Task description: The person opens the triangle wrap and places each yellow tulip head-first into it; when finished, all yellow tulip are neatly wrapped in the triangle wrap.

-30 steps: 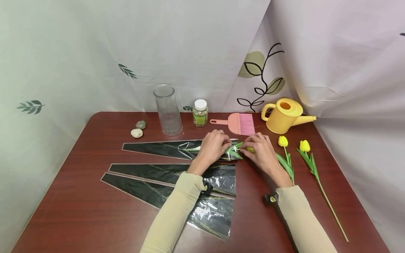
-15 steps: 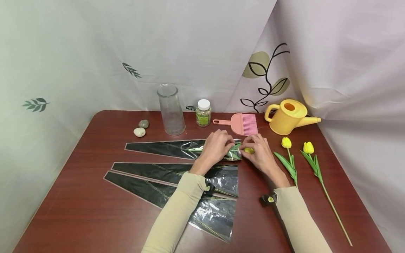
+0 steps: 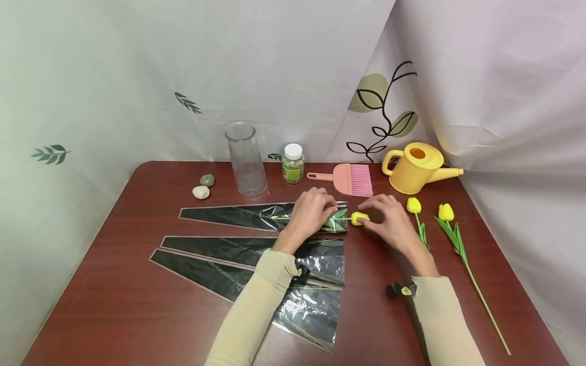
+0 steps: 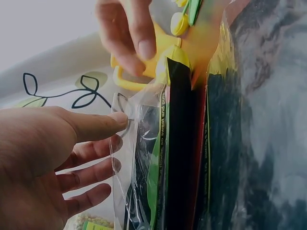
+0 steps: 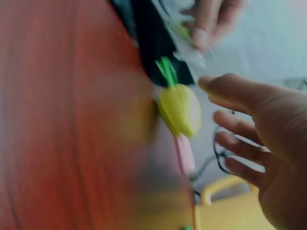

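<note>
A yellow tulip [image 3: 359, 218] lies with its stem and leaves inside a black-and-clear flower sleeve [image 3: 229, 215], its bloom sticking out past the wide right end. My left hand [image 3: 312, 211] pinches the clear upper film at that end between thumb and forefinger, as the left wrist view shows [image 4: 72, 158]. Around the bloom my right hand [image 3: 391, 221] is spread, thumb close to the petals and fingers apart. In the right wrist view a gap shows between that hand [image 5: 268, 129] and the bloom [image 5: 180, 110].
Two more sleeves [image 3: 201, 269] lie nearer on the table. To the right are two loose yellow tulips [image 3: 414, 206]. Along the back stand a glass vase [image 3: 247, 162], a white-capped jar [image 3: 293, 165], a pink brush with dustpan [image 3: 343, 179] and a yellow watering can [image 3: 414, 170]. Two stones [image 3: 201, 192] sit left.
The tulip's leaves have gone from partly outside the sleeve to inside it. My right hand has let go of the tulip and drawn slightly right, fingers spreading. My left hand stays at the sleeve.
</note>
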Available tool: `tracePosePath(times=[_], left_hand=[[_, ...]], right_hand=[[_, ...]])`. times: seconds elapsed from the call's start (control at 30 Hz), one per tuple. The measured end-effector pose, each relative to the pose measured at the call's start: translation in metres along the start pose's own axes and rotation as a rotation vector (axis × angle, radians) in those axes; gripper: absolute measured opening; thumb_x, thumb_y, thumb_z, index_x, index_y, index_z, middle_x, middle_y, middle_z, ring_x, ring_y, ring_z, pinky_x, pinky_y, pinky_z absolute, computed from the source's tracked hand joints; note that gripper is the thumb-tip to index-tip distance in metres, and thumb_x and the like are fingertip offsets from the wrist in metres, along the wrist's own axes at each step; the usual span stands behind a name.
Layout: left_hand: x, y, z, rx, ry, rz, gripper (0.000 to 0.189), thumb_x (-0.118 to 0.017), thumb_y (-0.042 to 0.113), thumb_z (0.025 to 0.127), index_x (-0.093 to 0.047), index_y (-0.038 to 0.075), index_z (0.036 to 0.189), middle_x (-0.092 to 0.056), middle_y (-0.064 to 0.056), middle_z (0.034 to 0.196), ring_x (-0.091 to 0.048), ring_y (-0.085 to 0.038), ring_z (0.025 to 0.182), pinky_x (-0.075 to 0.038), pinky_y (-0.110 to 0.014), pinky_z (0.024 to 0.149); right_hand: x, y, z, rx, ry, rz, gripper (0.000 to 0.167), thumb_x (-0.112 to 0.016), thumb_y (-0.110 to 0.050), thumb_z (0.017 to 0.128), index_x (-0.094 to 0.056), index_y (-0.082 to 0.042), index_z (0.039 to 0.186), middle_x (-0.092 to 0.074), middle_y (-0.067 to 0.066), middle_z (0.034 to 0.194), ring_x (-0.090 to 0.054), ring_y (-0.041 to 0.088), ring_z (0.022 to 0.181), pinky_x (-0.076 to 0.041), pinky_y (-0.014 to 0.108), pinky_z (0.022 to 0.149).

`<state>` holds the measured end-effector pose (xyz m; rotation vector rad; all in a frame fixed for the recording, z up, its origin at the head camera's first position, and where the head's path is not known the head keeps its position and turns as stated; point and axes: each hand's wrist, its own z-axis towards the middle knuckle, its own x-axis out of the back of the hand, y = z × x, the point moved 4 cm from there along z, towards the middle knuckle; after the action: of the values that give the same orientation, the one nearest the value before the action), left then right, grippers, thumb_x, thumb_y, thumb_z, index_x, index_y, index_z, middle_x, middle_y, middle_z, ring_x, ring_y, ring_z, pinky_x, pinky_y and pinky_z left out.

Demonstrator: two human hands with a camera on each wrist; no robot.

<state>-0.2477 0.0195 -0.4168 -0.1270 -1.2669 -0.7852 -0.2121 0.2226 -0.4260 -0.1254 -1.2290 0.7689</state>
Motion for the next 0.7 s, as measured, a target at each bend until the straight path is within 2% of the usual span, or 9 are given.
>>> tracePosePath(times=[0.1,0.2,0.4,0.7], left_hand=[[0.000,-0.001,-0.001,0.008,0.002,-0.007,0.007,-0.074,0.025,0.089,-0.077,0.019,0.091,-0.060,0.008,0.082,-0.054,-0.013,0.080,-0.045,-0.031,0.073],[0.001,-0.002,-0.002,0.013,0.001,-0.008,0.007,-0.074,0.025,0.089,-0.077,0.019,0.092,-0.060,0.008,0.082,-0.054,-0.013,0.081,-0.045,-0.031,0.074],[0.000,-0.003,-0.002,0.015,0.002,-0.012,0.007,-0.074,0.025,0.089,-0.077,0.019,0.092,-0.060,0.008,0.082,-0.054,-0.013,0.081,-0.045,-0.031,0.073],[0.001,-0.001,-0.001,0.009,-0.004,-0.009,0.006,-0.074,0.024,0.089,-0.077,0.019,0.091,-0.061,0.007,0.084,-0.055,-0.013,0.082,-0.045,-0.031,0.075]], right_hand=[[0.008,0.010,-0.007,-0.104,-0.079,0.017,0.038,-0.081,-0.024,0.082,-0.069,-0.012,0.116,-0.063,0.005,0.112,-0.052,0.026,0.105,-0.041,0.051,0.089],[0.010,0.020,-0.012,-0.163,-0.146,0.037,0.041,-0.080,-0.027,0.083,-0.067,-0.012,0.119,-0.066,0.005,0.113,-0.057,0.025,0.105,-0.045,0.051,0.089],[0.004,0.028,-0.014,-0.169,-0.177,0.070,0.032,-0.079,-0.024,0.085,-0.070,-0.013,0.114,-0.071,0.001,0.101,-0.067,0.017,0.090,-0.051,0.045,0.083],[-0.001,0.027,-0.014,-0.167,-0.161,0.089,0.024,-0.078,-0.017,0.085,-0.072,-0.012,0.107,-0.071,0.000,0.093,-0.067,0.014,0.082,-0.054,0.040,0.077]])
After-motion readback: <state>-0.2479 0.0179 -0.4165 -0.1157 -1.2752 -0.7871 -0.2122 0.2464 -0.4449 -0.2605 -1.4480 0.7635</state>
